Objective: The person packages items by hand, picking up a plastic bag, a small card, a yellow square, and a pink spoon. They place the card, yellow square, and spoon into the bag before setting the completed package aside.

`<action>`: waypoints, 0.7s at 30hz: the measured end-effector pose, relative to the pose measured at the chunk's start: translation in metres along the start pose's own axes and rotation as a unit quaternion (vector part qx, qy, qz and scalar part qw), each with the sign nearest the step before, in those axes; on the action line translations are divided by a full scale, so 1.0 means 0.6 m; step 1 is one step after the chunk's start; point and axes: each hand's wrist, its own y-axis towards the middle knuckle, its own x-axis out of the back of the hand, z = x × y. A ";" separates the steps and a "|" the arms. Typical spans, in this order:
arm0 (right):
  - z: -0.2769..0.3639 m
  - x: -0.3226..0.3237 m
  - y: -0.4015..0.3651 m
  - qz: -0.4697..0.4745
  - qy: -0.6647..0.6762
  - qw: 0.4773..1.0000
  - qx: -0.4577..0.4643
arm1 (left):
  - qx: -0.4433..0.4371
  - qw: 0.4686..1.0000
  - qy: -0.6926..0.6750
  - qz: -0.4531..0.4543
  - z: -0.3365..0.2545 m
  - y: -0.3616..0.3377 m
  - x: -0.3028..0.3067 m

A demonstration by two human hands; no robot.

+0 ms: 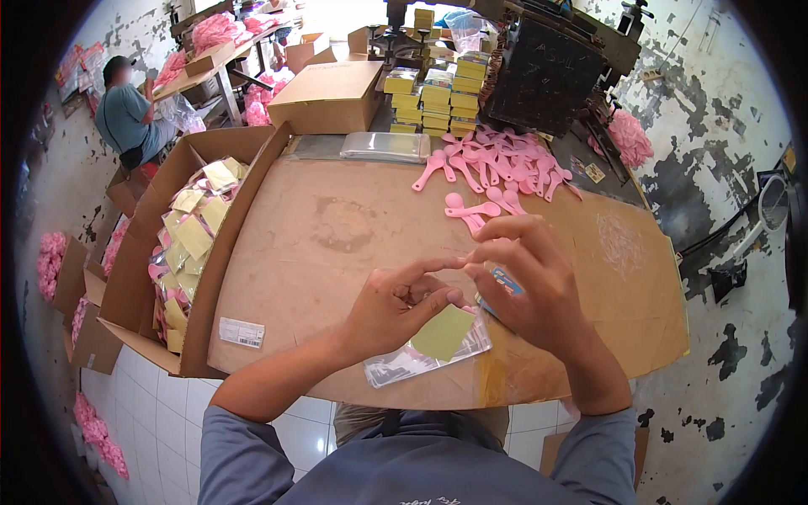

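The bent fingers of the left hand (389, 310) and right hand (539, 295) nearly meet, any grip impossible to tell, with a yellow-green card (443, 335) and clear plastic bag (394, 368) just below, pink spoons (523, 162) beyond.

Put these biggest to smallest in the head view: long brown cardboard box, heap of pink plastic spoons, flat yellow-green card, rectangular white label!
1. Long brown cardboard box
2. Heap of pink plastic spoons
3. Flat yellow-green card
4. Rectangular white label
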 end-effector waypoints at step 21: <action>-0.221 0.173 -0.173 0.009 0.611 0.727 -0.314 | 0.052 0.995 0.055 -0.065 0.022 0.001 0.007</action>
